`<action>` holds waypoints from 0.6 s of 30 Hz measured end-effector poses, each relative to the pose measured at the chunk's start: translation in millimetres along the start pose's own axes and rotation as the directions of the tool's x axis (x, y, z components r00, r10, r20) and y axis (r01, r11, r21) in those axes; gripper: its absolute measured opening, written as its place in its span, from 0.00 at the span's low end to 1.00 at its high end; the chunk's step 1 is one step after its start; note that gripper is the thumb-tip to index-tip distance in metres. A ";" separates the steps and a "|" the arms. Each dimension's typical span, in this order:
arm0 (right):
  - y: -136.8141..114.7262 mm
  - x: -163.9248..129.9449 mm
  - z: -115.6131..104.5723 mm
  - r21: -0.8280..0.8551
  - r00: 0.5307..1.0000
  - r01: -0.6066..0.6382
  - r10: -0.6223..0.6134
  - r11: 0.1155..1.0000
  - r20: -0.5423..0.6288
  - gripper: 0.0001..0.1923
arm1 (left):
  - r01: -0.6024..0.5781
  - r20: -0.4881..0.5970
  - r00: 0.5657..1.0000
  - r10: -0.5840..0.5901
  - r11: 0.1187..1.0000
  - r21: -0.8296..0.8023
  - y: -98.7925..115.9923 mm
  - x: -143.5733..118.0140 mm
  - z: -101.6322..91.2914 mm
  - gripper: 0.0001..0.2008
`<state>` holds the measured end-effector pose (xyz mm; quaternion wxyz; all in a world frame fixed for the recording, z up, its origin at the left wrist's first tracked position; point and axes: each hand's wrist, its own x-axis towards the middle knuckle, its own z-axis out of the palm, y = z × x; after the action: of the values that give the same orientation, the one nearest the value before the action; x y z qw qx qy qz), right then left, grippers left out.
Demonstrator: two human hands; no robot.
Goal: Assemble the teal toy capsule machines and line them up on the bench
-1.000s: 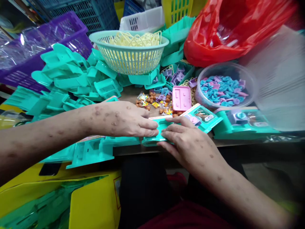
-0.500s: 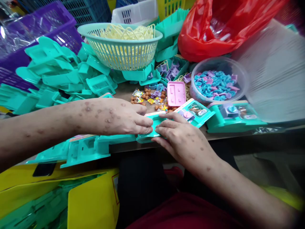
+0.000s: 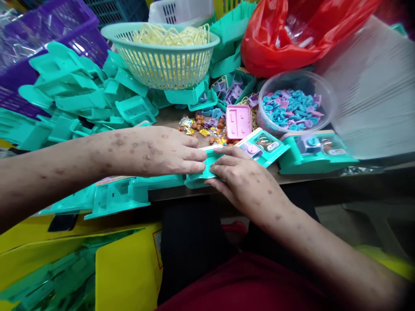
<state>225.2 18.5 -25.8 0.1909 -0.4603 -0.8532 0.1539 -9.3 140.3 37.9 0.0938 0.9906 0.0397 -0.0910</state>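
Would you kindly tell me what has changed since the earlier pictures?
Only the view has shifted, carrying the scene slightly up and left. The left hand and right hand stay on the teal case, with nothing visibly taken up or let go. The pink tray and tub of small parts stay put.

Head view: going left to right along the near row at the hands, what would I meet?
Teal moulded plastic piece with a pale orange strip → left hand → shallow teal plastic piece under the fingertips → right hand → teal plastic housing with a blue knob.
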 end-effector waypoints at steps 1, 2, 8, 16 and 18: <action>0.5 -0.3 0.7 0.001 1.000 0.010 -0.010 1.000 -0.011 0.12 | 0.020 -0.002 1.000 -0.020 0.999 0.031 2.7 -0.6 -0.1 0.18; 1.0 -0.7 1.5 0.001 0.999 0.020 -0.020 1.000 -0.027 0.12 | 0.031 -0.004 1.000 -0.031 0.998 0.060 5.6 -0.5 -0.5 0.17; 1.5 -2.3 4.4 -0.010 0.996 0.057 -0.057 0.998 -0.074 0.09 | -0.014 0.002 1.000 0.013 0.980 0.200 17.1 6.3 -6.3 0.16; 1.1 -1.6 2.4 -0.038 0.996 0.053 -0.056 0.998 -0.066 0.10 | -0.047 -0.046 0.998 0.051 0.996 0.079 15.1 13.9 -9.8 0.14; 1.0 -1.3 1.8 -0.025 0.997 0.048 -0.049 0.999 -0.053 0.09 | -0.030 -0.028 0.999 0.030 0.999 0.015 14.7 14.6 -10.6 0.15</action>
<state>225.7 17.7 -28.1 0.2120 -0.4457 -0.8604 0.1267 8.3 128.9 48.0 0.0872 0.9930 0.0255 -0.0758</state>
